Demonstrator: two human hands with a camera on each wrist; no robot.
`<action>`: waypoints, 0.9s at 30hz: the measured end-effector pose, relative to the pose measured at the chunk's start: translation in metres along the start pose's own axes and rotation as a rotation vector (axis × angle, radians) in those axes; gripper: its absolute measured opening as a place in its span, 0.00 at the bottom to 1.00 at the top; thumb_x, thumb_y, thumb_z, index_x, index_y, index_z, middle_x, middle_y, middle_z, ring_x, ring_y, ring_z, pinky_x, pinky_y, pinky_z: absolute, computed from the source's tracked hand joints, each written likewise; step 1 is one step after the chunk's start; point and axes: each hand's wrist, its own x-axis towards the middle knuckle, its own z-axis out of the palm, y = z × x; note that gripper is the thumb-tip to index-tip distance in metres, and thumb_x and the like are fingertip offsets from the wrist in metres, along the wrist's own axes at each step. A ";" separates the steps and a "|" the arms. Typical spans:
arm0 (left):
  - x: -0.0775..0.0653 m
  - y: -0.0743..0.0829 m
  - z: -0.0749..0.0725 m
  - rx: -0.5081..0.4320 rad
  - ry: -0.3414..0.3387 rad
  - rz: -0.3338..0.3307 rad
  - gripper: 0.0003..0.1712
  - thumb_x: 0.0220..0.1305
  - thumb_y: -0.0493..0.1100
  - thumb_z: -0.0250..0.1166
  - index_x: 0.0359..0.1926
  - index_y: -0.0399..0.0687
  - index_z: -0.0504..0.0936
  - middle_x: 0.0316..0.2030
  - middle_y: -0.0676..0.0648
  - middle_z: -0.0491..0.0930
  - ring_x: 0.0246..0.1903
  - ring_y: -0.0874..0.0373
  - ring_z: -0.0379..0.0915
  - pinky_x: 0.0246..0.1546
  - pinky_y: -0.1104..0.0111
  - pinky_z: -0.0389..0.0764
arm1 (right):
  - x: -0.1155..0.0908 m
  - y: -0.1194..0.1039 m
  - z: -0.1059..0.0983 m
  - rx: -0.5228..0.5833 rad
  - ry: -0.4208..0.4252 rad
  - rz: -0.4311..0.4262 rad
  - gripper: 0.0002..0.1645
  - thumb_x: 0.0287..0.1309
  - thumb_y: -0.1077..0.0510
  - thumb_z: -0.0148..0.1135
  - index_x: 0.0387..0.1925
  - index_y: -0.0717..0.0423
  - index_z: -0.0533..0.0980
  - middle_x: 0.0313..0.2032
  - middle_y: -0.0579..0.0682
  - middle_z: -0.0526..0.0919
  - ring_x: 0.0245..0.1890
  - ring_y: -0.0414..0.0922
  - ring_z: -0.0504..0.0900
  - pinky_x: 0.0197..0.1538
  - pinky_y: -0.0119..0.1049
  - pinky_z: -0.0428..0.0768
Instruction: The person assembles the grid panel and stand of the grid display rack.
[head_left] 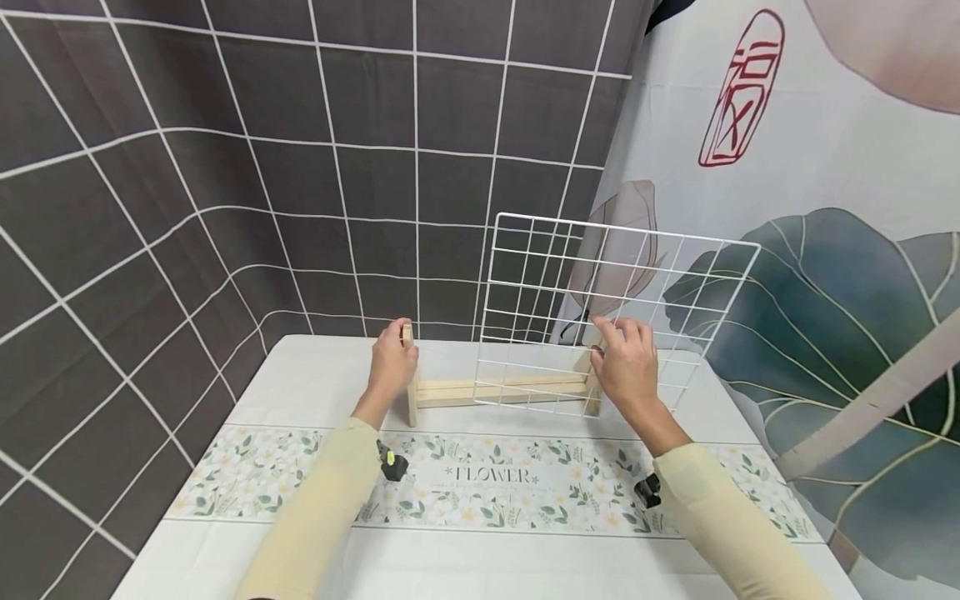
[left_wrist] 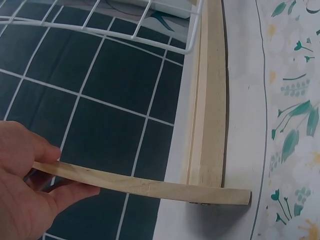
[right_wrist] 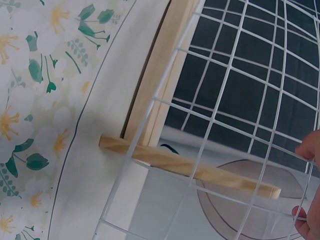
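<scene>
Pinched in my left hand [head_left: 392, 360] is the top of the left upright of a light wooden stand [head_left: 502, 392]. In the left wrist view, the thumb and fingers lie on both sides of that thin upright [left_wrist: 135, 185], which meets a long crossbar [left_wrist: 212, 100] at its base. My right hand [head_left: 628, 364] grips a white wire grid panel [head_left: 630, 230] by its wires. The panel leans up and to the right, overlapping the stand's right half. In the right wrist view, the stand's right upright [right_wrist: 215, 176] shows behind the wires, and only fingertips [right_wrist: 310, 145] appear at the edge.
The stand is on a white-covered table [head_left: 420, 558], with a floral runner [head_left: 491, 492] in front of it. Behind hangs a dark grid-patterned cloth [head_left: 360, 183]; to the right is a pale cloth [head_left: 847, 158] with leaf prints. Small black devices [head_left: 392, 463] sit at both wrists.
</scene>
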 end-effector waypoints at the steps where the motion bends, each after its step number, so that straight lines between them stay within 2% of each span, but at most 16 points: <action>1: 0.000 0.000 0.001 0.000 -0.002 0.004 0.32 0.66 0.32 0.59 0.71 0.40 0.68 0.62 0.31 0.74 0.64 0.34 0.71 0.69 0.46 0.71 | 0.000 0.000 0.000 0.001 0.001 -0.002 0.32 0.45 0.68 0.75 0.56 0.54 0.80 0.47 0.62 0.79 0.51 0.64 0.75 0.46 0.60 0.78; 8: 0.001 0.002 0.008 -0.005 -0.010 0.015 0.31 0.65 0.32 0.59 0.70 0.42 0.69 0.62 0.32 0.74 0.65 0.34 0.70 0.69 0.46 0.71 | 0.000 0.001 0.000 0.002 0.009 -0.014 0.32 0.44 0.69 0.74 0.55 0.54 0.80 0.46 0.62 0.79 0.51 0.64 0.75 0.47 0.60 0.79; 17: 0.004 0.006 0.015 -0.001 0.012 0.053 0.31 0.64 0.31 0.61 0.69 0.42 0.70 0.61 0.32 0.76 0.63 0.33 0.72 0.67 0.46 0.73 | 0.001 0.000 -0.001 0.009 0.005 -0.005 0.33 0.44 0.68 0.74 0.56 0.53 0.80 0.47 0.62 0.79 0.52 0.64 0.75 0.48 0.61 0.79; 27: 0.004 0.011 0.021 -0.024 -0.014 0.047 0.32 0.65 0.30 0.61 0.70 0.41 0.69 0.61 0.32 0.76 0.62 0.36 0.74 0.67 0.47 0.74 | -0.001 0.001 0.002 0.027 -0.006 0.005 0.33 0.44 0.68 0.75 0.56 0.52 0.80 0.47 0.62 0.79 0.53 0.64 0.75 0.49 0.60 0.78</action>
